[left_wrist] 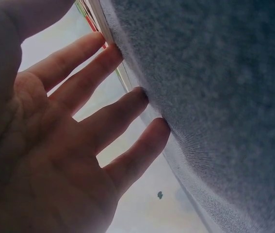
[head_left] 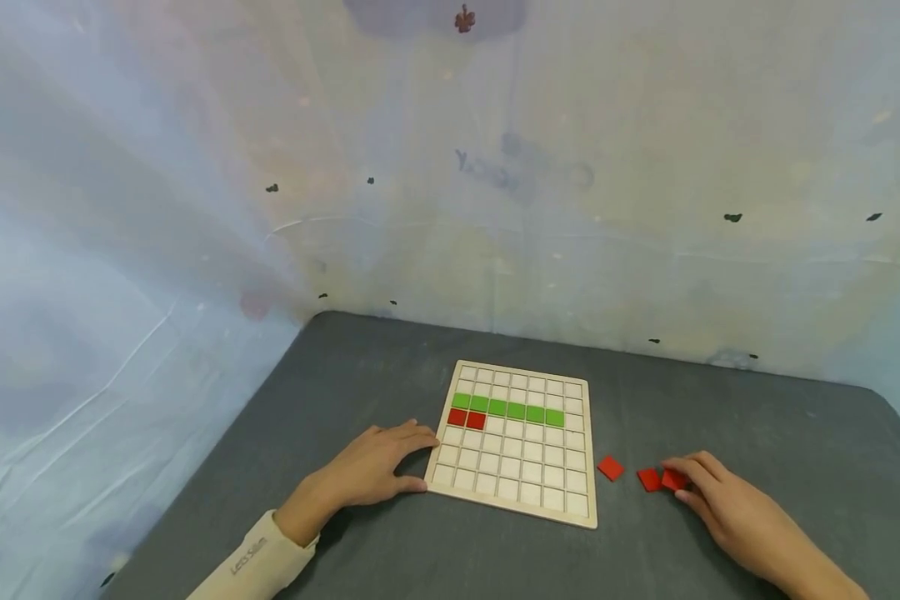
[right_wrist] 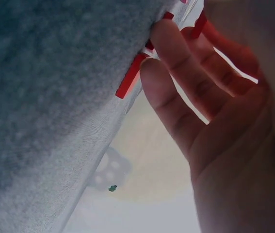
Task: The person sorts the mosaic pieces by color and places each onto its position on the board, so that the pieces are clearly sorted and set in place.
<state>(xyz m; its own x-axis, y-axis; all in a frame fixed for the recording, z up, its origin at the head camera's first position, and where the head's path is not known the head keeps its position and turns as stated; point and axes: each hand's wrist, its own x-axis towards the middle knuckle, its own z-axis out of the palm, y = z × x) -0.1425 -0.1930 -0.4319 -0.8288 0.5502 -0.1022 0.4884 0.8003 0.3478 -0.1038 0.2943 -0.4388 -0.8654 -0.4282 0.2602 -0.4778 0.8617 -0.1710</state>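
Observation:
A wooden grid board lies on the dark table. Across one of its rows runs a line of several green tiles, and two red tiles sit in the row just below at the left. My left hand rests by the board's left edge, fingers spread, with fingertips and thumb touching it. To the right of the board, my right hand pinches a red tile between thumb and fingers. One loose red tile lies beside it. Under the right fingers, another red tile shows in the right wrist view.
A further loose red tile lies near the board's right edge. The dark grey tabletop has rounded far corners. Pale patterned sheeting hangs behind the table and along its left side.

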